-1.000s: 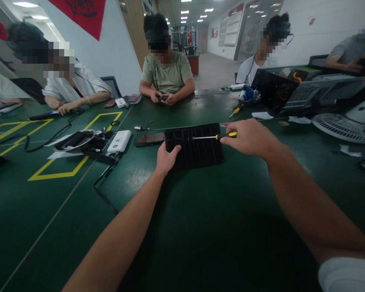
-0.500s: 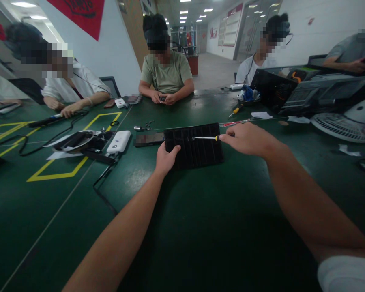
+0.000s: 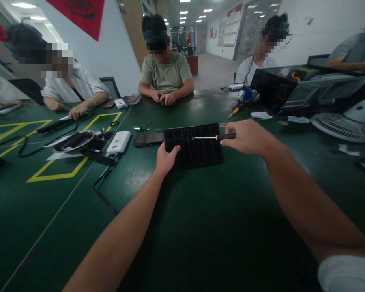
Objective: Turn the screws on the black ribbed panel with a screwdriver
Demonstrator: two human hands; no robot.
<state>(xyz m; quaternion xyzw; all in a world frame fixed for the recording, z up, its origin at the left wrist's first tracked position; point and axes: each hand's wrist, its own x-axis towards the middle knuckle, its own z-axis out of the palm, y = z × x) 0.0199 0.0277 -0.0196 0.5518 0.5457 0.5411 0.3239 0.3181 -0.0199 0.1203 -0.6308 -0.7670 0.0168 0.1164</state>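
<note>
My left hand (image 3: 166, 159) is closed on the left edge of a black ribbed panel (image 3: 197, 152), thumb on its face. The panel is propped at a tilt over the green table. A screwdriver (image 3: 207, 138) with a thin metal shaft and a black and yellow handle lies level across the panel's face. Its tip meets the panel near a small round spot, though I cannot make out a screw. Around the handle's end are the fingers of my right hand (image 3: 246, 137), thumb below and forefinger above. Behind the panel's left side lies a dark phone-like slab (image 3: 149, 139), partly hidden.
Small metal parts (image 3: 138, 128) lie beyond the slab. On the left are a white device (image 3: 118, 142) with a cable and a round-framed item (image 3: 76, 142). A yellow screwdriver (image 3: 235, 110), paper scraps and a white fan (image 3: 346, 121) are on the right. Several people sit around the table.
My right-hand fingers have shifted on the handle, showing more of it. The screwdriver's tip and the panel stay in place. A person at left has moved a black tool slightly.
</note>
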